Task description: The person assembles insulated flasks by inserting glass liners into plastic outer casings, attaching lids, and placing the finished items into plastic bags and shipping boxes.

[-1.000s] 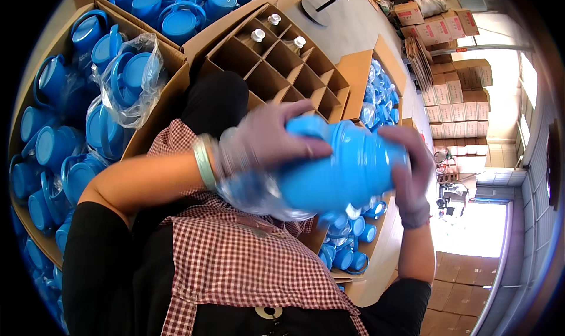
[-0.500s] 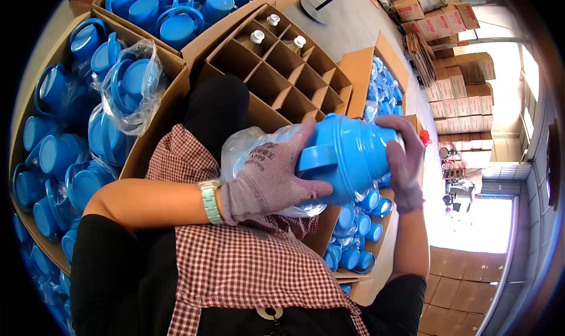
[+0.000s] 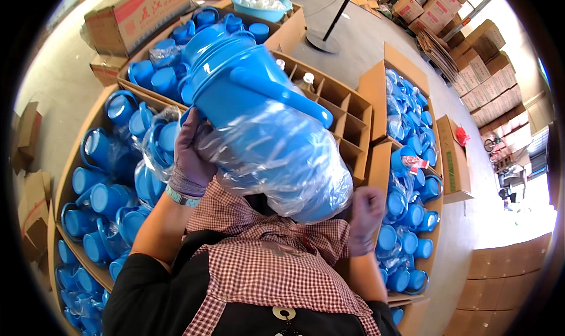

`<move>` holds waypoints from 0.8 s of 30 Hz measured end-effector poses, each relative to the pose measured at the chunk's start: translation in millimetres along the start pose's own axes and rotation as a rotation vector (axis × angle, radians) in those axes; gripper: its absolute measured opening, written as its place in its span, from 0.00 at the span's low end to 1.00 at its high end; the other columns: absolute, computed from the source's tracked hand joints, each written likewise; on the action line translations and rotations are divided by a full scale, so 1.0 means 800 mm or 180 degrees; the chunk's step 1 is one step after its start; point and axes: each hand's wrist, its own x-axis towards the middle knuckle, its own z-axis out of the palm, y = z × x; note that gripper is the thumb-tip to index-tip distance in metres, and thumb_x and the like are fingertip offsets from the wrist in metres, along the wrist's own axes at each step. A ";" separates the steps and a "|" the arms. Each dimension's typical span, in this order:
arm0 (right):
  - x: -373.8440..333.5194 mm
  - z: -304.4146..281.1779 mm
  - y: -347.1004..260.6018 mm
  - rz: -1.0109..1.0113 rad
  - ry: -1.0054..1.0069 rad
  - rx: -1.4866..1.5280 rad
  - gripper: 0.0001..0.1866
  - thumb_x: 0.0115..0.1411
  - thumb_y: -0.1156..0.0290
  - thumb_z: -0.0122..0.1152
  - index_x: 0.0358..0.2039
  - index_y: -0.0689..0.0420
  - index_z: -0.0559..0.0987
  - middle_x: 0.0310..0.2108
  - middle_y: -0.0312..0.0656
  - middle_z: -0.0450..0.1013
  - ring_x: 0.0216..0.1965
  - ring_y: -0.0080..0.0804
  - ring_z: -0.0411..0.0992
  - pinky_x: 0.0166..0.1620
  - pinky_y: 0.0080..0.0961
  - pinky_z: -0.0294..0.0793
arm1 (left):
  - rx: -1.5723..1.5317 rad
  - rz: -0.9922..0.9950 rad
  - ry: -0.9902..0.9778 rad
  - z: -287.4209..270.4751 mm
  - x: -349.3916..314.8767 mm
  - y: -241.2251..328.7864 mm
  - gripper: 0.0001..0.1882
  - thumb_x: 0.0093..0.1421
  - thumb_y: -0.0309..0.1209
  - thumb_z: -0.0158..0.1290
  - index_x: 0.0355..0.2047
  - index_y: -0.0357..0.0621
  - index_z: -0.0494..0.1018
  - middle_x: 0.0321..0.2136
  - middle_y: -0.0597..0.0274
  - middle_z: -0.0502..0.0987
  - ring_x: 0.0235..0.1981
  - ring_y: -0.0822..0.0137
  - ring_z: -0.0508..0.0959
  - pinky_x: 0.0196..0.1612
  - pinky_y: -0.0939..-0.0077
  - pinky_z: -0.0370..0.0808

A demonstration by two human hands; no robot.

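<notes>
A large blue thermos jug (image 3: 235, 88) with a side handle hangs tilted over my lap, its top end toward the far left. Its lower part is wrapped in a clear plastic bag (image 3: 294, 159). My left hand (image 3: 197, 150), in a greyish-purple work glove, grips the bagged jug from the left side. Curled closed beside the bag's near right end is my gloved right hand (image 3: 366, 215); whether its fingers pinch any of the plastic is hidden. Beyond the jug stands a divided carton (image 3: 353, 130) with a few clear, white-capped bottles (image 3: 306, 81), partly covered by the jug.
Open cartons of blue jug parts stand left (image 3: 82, 153), far left (image 3: 288, 38) and right (image 3: 438, 218). A light-blue basin (image 3: 241, 5) of clear items sits at the back. Beyond are a black stand base (image 3: 322, 42) and stacked boxes (image 3: 494, 94).
The jug has swung left and up, its top turning from right to far left. My left hand now grips its left side; my right hand has left the top end and dropped lower, closed.
</notes>
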 end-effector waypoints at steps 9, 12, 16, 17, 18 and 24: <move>0.032 0.023 -0.020 -0.2790 -0.0326 -0.0015 0.18 0.45 0.77 0.72 0.39 0.55 0.80 0.42 0.48 0.78 0.41 0.52 0.79 0.46 0.49 0.80 | 0.0007 -0.0334 -0.0100 -0.079 -0.018 -0.013 0.25 0.71 0.44 0.46 0.59 0.39 0.73 0.56 0.52 0.79 0.58 0.53 0.78 0.64 0.53 0.72; 0.042 0.015 -0.005 -0.2746 -0.0590 0.0102 0.17 0.47 0.72 0.74 0.38 0.55 0.79 0.39 0.46 0.78 0.37 0.48 0.79 0.42 0.42 0.80 | 0.0616 -0.0313 -0.0663 -0.071 -0.030 -0.017 0.24 0.72 0.39 0.46 0.62 0.37 0.69 0.57 0.54 0.78 0.59 0.57 0.77 0.65 0.56 0.72; 0.014 0.060 0.006 0.2121 -0.0263 0.3602 0.21 0.62 0.68 0.68 0.54 0.56 0.75 0.47 0.47 0.77 0.46 0.41 0.78 0.49 0.36 0.80 | 0.0449 -0.0354 -0.0247 -0.022 -0.046 -0.045 0.24 0.72 0.42 0.46 0.62 0.42 0.71 0.58 0.58 0.78 0.59 0.58 0.77 0.64 0.57 0.72; 0.021 0.059 0.016 0.3688 -0.0909 0.5250 0.21 0.65 0.71 0.63 0.58 0.57 0.73 0.51 0.46 0.77 0.49 0.39 0.78 0.52 0.35 0.80 | -0.0084 -0.0377 0.0038 -0.008 -0.053 -0.043 0.24 0.72 0.44 0.47 0.61 0.44 0.72 0.58 0.60 0.78 0.59 0.58 0.77 0.64 0.58 0.72; 0.011 0.052 0.023 0.2940 -0.1422 0.4611 0.23 0.69 0.73 0.57 0.63 0.60 0.69 0.55 0.46 0.76 0.51 0.38 0.77 0.56 0.34 0.80 | 0.0087 -0.0196 0.0464 -0.018 -0.043 -0.040 0.24 0.72 0.46 0.45 0.61 0.46 0.73 0.59 0.59 0.78 0.60 0.57 0.76 0.66 0.57 0.70; -0.022 0.066 0.002 0.0947 -0.0289 0.2797 0.20 0.71 0.67 0.57 0.58 0.66 0.72 0.52 0.47 0.76 0.51 0.37 0.78 0.54 0.29 0.80 | -0.0137 -0.0241 -0.0096 -0.077 -0.011 -0.017 0.24 0.73 0.45 0.43 0.59 0.45 0.74 0.59 0.56 0.77 0.59 0.55 0.77 0.64 0.57 0.72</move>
